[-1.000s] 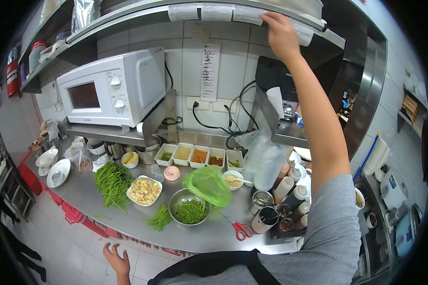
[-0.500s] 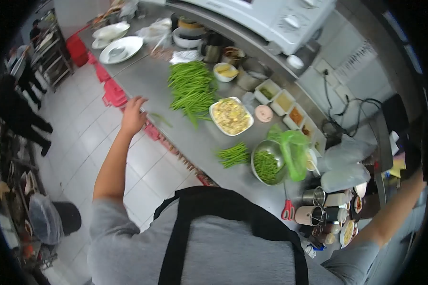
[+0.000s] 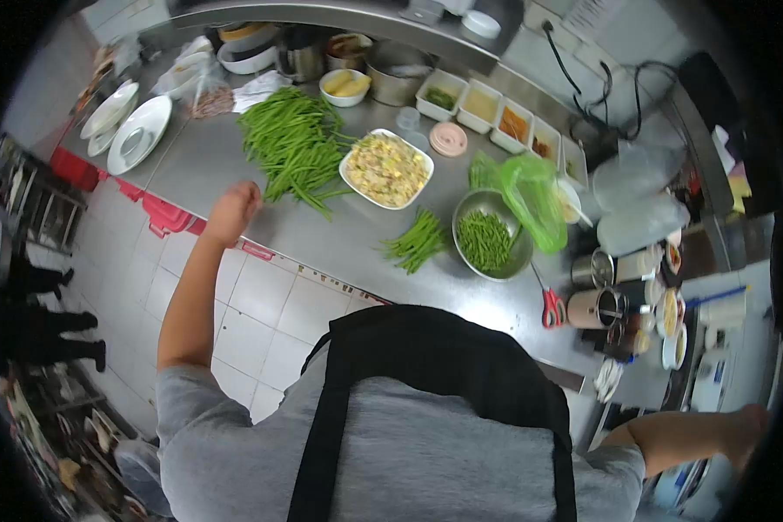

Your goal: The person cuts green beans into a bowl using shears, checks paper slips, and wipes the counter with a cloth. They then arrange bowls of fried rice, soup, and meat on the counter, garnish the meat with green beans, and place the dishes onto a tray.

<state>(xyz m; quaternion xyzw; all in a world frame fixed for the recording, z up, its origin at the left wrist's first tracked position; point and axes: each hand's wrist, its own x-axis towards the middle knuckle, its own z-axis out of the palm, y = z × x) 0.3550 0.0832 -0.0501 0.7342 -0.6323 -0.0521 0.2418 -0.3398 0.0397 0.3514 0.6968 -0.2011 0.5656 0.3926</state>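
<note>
My left hand point(image 3: 236, 213) is closed at the counter's front edge, left of a pile of long green stalks point(image 3: 291, 143); whatever it may hold is hidden. Far to the right, at the dim rim of the view, is my right hand point(image 3: 746, 432), its fingers too dark to read. A white dish of fried rice point(image 3: 387, 170) sits beside the stalks. In front lies a smaller bunch of green stalks point(image 3: 416, 241), next to a metal bowl point(image 3: 518, 261) of cut green pieces point(image 3: 485, 242). A green plastic bag point(image 3: 535, 200) drapes over the bowl's rim. Red-handled scissors point(image 3: 552, 309) lie nearby.
White tubs of ingredients point(image 3: 513, 126) line the back beside a metal pot point(image 3: 398, 78). White plates point(image 3: 139, 135) stand at the left end. Jars and cups point(image 3: 596, 309) crowd the right. Dark-clothed legs of people point(image 3: 52, 335) show across the tiled floor.
The view has turned and shifted. My left hand went from spread fingers to closed, and the green scrap beside it no longer shows. My right arm has swung lower.
</note>
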